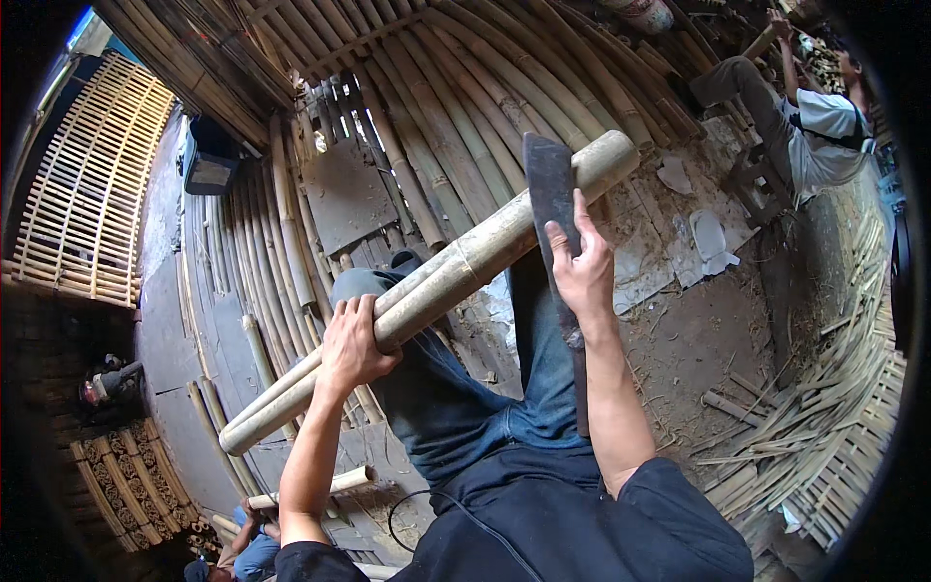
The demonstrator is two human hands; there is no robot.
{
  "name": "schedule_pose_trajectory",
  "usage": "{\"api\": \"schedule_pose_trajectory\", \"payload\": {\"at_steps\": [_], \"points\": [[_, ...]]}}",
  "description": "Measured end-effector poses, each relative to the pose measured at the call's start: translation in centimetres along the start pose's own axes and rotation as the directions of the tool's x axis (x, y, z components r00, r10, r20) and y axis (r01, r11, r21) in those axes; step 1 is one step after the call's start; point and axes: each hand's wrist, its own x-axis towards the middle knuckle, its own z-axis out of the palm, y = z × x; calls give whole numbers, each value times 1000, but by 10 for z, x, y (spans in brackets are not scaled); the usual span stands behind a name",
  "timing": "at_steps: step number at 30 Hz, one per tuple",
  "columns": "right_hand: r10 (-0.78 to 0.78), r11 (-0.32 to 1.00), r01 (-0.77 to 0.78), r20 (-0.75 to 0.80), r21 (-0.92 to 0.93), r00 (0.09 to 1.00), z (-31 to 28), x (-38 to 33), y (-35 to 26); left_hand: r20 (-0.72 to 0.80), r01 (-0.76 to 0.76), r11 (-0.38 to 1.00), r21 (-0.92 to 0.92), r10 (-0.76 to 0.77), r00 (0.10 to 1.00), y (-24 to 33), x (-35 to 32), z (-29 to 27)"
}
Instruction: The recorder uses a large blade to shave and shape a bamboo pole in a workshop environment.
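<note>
- Bamboo pole point(504, 236) slants above the person's jeans point(465, 417); contact unclear.
- Left hand point(353, 344): wrapped round the pole, left of its middle.
- Right hand point(586, 276): thumb on the broad blade point(549, 179); finger closure cannot be told.
- Judged stiff, fairly light, smooth, apt to roll; best held full-wrap, beside the node point(464, 262).

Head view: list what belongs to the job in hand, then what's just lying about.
In the job:
Thick bamboo pole, gripped by the left hand
Large knife, with the right hand on it

Apparently just lying about:
Flat board
Heap of bamboo strips
White scraps
</note>
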Motion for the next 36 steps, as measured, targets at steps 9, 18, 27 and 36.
{"api": "schedule_pose_trajectory", "payload": {"at_steps": [9, 18, 27, 36], "points": [[-4, 1000, 4, 0, 26, 1000, -13, 35, -15, 20, 26, 1000, 1, -26, 999, 2, 0, 2], [161, 986, -161, 11, -46, 987, -21, 37, -26, 11, 65, 997, -42, -65, 998, -4, -5, 3], [-164, 980, 190, 302, -59, 939, 47, -17, -77, 114, 41, 997, -61, -34, 993, -17, 10, -5], [-120, 981, 93, -158, -170, 980, -25, 45, -5, 191, 35, 957, -286, 22, 981, 11, 20, -8]]}}
